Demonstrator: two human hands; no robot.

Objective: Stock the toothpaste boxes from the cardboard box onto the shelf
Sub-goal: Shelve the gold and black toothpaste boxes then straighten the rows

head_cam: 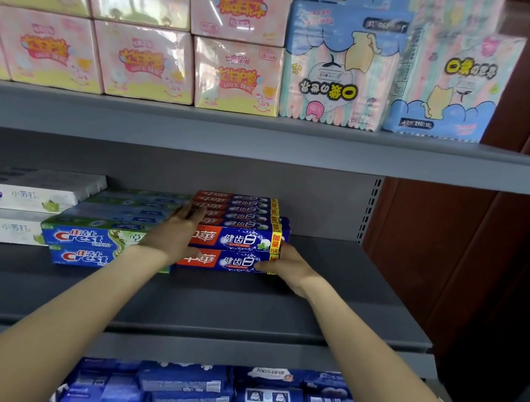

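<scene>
The stack of red-and-blue toothpaste boxes sits on the middle grey shelf, beside the Crest boxes. The left hand lies flat, fingers extended, across the stack's left end; the right hand cups its right end, thumb along the front. Both forearms reach forward.

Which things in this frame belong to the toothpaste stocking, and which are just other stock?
Job:
red and blue toothpaste boxes
left hand, on the stack's left end
right hand, at its right end
middle shelf

Other stock:
Crest boxes
white boxes
pink packs
blue cat packs
dark blue packs
</scene>
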